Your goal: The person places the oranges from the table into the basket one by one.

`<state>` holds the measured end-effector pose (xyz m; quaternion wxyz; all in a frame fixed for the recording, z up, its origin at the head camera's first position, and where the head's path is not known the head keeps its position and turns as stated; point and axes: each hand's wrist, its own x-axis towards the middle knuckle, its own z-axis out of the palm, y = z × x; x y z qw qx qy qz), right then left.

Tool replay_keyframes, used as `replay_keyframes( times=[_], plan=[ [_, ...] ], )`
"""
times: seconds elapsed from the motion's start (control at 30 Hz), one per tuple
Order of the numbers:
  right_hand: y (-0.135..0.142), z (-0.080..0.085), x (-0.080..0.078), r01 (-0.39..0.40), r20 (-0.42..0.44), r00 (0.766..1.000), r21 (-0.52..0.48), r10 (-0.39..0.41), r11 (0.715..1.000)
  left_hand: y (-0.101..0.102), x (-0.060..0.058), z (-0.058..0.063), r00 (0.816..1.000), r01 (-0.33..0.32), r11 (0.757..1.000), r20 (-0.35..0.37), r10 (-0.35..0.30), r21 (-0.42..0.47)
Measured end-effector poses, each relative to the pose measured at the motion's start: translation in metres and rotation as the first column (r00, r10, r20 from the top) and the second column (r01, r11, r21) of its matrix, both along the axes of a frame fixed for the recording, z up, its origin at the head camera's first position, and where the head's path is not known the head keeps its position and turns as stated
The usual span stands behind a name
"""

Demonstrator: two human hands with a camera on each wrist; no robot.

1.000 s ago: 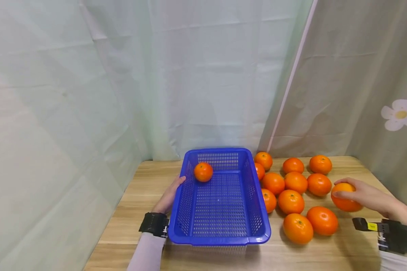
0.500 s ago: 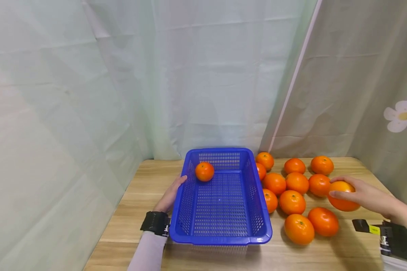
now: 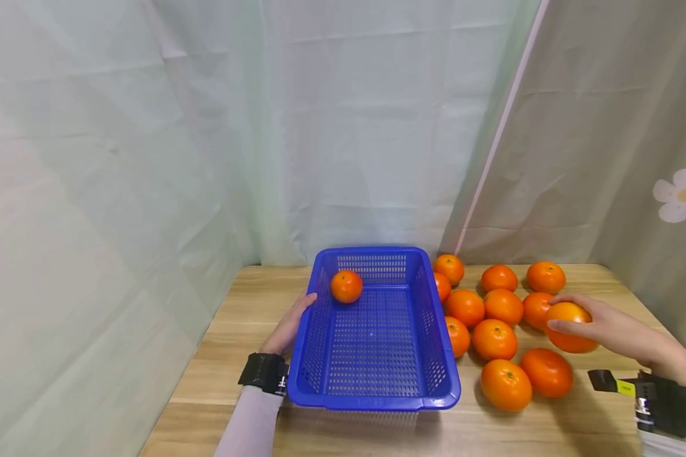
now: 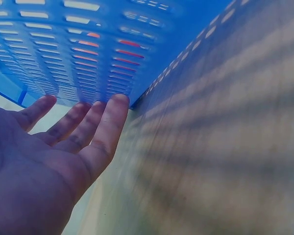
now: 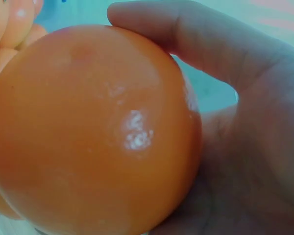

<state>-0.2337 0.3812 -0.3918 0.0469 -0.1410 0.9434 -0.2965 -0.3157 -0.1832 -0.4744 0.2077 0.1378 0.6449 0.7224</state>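
My right hand (image 3: pixel 620 327) grips a mandarin orange (image 3: pixel 570 343) at the right of the head view, thumb on the near side and fingers over the far side. The same mandarin orange (image 5: pixel 95 132) fills much of the right wrist view. At the left side of a blue plastic basket (image 3: pixel 371 404) is my left hand (image 3: pixel 288 327), its fingertips right at the wall. The left wrist view shows this left hand (image 4: pixel 54 152) palm up with fingers extended, against the slotted basket wall (image 4: pixel 49 58). Inside the basket, one mandarin orange (image 3: pixel 346 287) sits near the back left corner.
Several loose mandarin oranges (image 3: pixel 494 339) lie in a cluster between the basket and my right hand. Two of them, one an orange (image 3: pixel 505 385), lie nearest the front. A pale curtain (image 3: pixel 366 127) hangs behind the wooden table (image 3: pixel 217 374).
My right hand has moved slightly left with the mandarin orange, which now overlaps a neighbouring one in the head view. The left hand and basket have stayed in place.
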Motion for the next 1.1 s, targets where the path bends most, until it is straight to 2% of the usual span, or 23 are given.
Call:
replay_keyframes(
  times=[0.2, 0.4, 0.63, 0.77, 0.97, 1.1],
  plan=[
    [-0.007, 0.003, 0.001, -0.009, 0.003, 1.0, -0.03, 0.009, 0.999, 0.0, 0.002, 0.002, 1.0, -0.023, 0.999, 0.005, 0.023, -0.043],
    [-0.014, 0.011, 0.006, -0.013, 0.021, 1.0, -0.041, 0.014, 0.999, 0.0, -0.003, -0.002, 0.998, -0.055, 0.997, -0.001, 0.055, -0.063],
    [-0.026, 0.016, 0.006, -0.057, -0.067, 0.996, -0.038, 0.055, 0.998, -0.001, -0.01, -0.014, 0.994, -0.111, 0.993, -0.01, 0.111, -0.041],
    [-0.033, 0.018, 0.004, -0.074, -0.092, 0.993, -0.033, 0.071, 0.997, 0.0, -0.01, -0.01, 0.994, -0.111, 0.993, -0.014, 0.111, -0.047],
    [-0.043, 0.024, 0.003, -0.066, -0.083, 0.994, -0.004, 0.066, 0.998, 0.003, -0.003, 0.001, 0.999, -0.046, 0.999, -0.028, 0.046, -0.017],
    [-0.054, 0.029, 0.0, -0.067, -0.077, 0.995, -0.001, 0.067, 0.998, 0.002, 0.003, 0.004, 0.998, -0.057, 0.998, -0.026, 0.056, -0.041]
  ],
)
